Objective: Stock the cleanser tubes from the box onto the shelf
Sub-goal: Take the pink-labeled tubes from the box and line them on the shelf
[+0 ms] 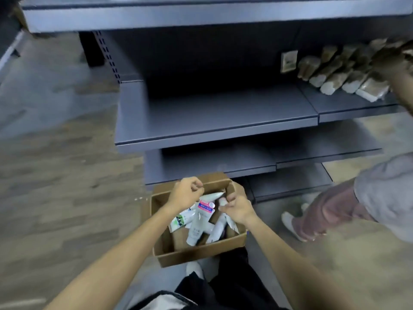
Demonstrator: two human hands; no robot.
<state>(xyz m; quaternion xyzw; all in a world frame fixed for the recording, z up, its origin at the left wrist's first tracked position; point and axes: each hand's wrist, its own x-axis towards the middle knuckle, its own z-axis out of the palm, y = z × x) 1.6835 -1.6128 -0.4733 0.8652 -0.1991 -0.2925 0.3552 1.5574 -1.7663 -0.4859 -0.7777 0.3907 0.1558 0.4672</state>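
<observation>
I see both hands over the open cardboard box (199, 253) on the floor. Left hand (186, 193) curled loosely, gripping nothing I can make out. Right hand (238, 208) pinches a white cleanser tube (222, 201). Remaining tubes (197, 222) lie jumbled inside, below both hands; grey shelf (214, 121) bare beyond

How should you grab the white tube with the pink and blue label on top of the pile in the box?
Probably around its narrower lower body, coming straight down from above. The white tube with the pink and blue label lies tilted on top of the other tubes in the brown cardboard box, so its sides look free to pinch.
</observation>
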